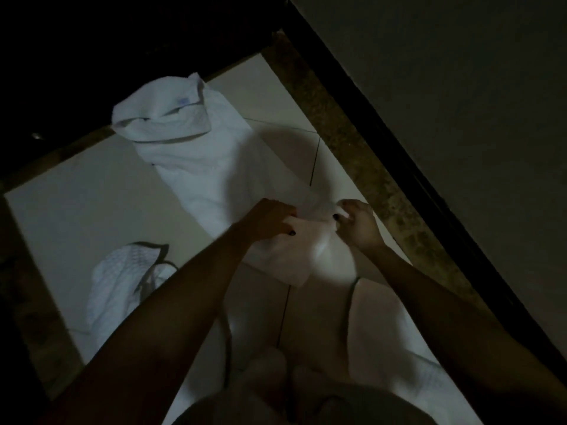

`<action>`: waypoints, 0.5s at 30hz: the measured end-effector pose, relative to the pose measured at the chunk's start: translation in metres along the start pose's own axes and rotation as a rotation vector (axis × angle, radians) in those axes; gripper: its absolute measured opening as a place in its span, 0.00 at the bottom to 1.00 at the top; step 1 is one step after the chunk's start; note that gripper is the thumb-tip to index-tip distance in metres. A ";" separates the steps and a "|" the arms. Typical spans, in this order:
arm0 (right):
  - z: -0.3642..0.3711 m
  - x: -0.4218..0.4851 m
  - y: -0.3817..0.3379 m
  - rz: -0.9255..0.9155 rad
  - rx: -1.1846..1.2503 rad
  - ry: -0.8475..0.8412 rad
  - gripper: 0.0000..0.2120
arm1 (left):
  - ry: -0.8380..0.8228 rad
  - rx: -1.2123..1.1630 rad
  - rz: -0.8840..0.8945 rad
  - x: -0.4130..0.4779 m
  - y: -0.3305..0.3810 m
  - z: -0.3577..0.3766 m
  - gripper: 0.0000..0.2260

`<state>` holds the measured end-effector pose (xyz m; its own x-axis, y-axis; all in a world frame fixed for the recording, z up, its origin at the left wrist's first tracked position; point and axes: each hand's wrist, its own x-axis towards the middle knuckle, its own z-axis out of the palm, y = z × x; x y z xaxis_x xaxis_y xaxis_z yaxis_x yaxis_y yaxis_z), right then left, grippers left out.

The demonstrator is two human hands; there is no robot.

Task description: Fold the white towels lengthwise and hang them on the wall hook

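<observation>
dim light over a pale, glossy tiled floor (76, 210) with thin dark grout lines (314, 167), bordered along its far and right edges by a rough, speckled stone strip (337, 124). stretched across the floor from its far edge toward the near middle, a long white towel (196, 161): soft, narrow and creased, with a faint quilted weave. bunched and turned over on itself at the far end, with a small blue label (183, 101) showing there. held at the near end by both hands, with a loose fold drooping just below them. left hand (270, 217) knuckles-up, fingers curled over the cloth's left side and gripping it. right hand (357, 223) just beside it, pinching the cloth's right corner between thumb and curled fingers, close to the stone strip on the right edge. near the floor's left edge, well apart from the hands and partly hidden by the left forearm, a second white towel (119, 286), crumpled, with a waffle texture and a dark band curling across it. toward the near right edge, under the right forearm, a smooth white cloth (399, 332), too dim to make out further.
</observation>
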<state>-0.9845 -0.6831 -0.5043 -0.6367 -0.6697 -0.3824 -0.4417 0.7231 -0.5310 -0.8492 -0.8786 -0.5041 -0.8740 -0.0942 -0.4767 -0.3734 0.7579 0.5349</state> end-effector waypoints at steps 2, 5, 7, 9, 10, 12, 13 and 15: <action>-0.023 -0.020 -0.023 0.039 0.113 0.051 0.08 | -0.004 -0.136 -0.057 -0.033 0.006 -0.025 0.14; -0.070 -0.051 -0.073 0.036 0.171 0.042 0.10 | 0.057 -0.293 -0.167 -0.093 0.020 -0.085 0.11; -0.110 -0.068 -0.119 -0.002 0.215 0.126 0.10 | 0.139 -0.373 -0.213 -0.136 0.033 -0.134 0.07; -0.159 -0.082 -0.170 -0.082 0.251 0.257 0.09 | 0.215 -0.440 -0.273 -0.178 0.048 -0.188 0.06; -0.186 -0.089 -0.196 -0.120 0.277 0.284 0.09 | 0.246 -0.470 -0.307 -0.199 0.056 -0.217 0.06; -0.246 -0.102 -0.247 -0.107 0.369 0.217 0.10 | 0.307 -0.504 -0.361 -0.238 0.072 -0.274 0.13; -0.276 -0.109 -0.272 -0.068 0.424 0.166 0.11 | 0.357 -0.529 -0.382 -0.257 0.081 -0.302 0.19; -0.331 -0.121 -0.315 0.019 0.561 0.124 0.11 | 0.486 -0.627 -0.373 -0.294 0.101 -0.357 0.22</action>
<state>-0.9780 -0.7739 -0.0405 -0.7258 -0.6079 -0.3220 -0.0480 0.5117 -0.8579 -0.7409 -1.0052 -0.0608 -0.6431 -0.6381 -0.4233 -0.6385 0.1417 0.7565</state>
